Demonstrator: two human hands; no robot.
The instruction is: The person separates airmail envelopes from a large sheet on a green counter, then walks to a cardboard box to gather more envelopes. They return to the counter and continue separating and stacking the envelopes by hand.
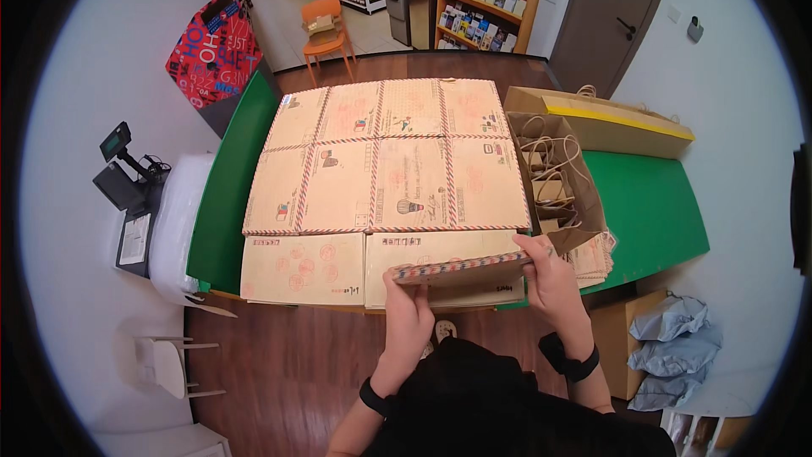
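My left hand point(406, 314) and my right hand point(550, 276) hold a stack of kraft envelopes point(466, 271) by its two ends, its striped airmail edges facing up. The stack is tilted above the front row of the table, over another pile of kraft envelopes point(444, 242). Left of it lies a pile with red round stamps point(303, 266). Behind these, airmail-bordered envelopes point(412, 184) lie side by side in rows, printed with small pictures such as a hot-air balloon. My fingers hide the stack's ends.
Right of the envelopes stand an open paper bag point(587, 203) with twisted handles and a green surface point(647, 216) with more envelopes point(593, 260). A green panel point(235, 190) rises at the left. A cardboard box point(618, 343) and grey plastic bags point(675, 355) are at the lower right.
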